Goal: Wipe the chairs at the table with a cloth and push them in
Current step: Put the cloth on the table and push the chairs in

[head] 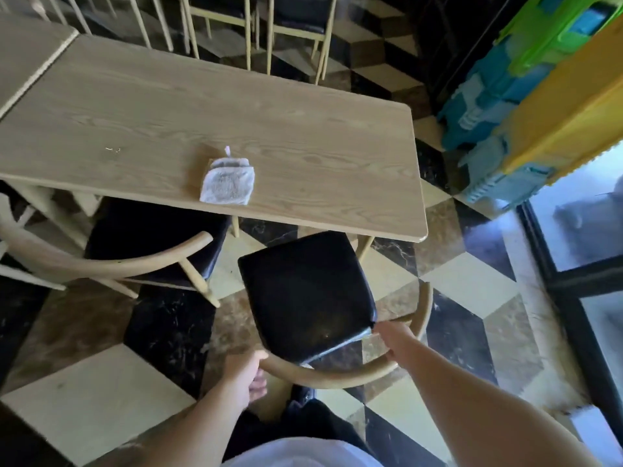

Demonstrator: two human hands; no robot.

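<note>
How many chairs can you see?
4. One chair held by both hands, pulled out at the table's near side; one left of it, partly tucked under; two across the table, at and. More may be hidden beyond the frame.

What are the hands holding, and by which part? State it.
Both hands hold the chair by its curved wooden back rail: the left hand at the rail's left end, the right hand on its right side. The cloth lies unheld on the table.
</note>
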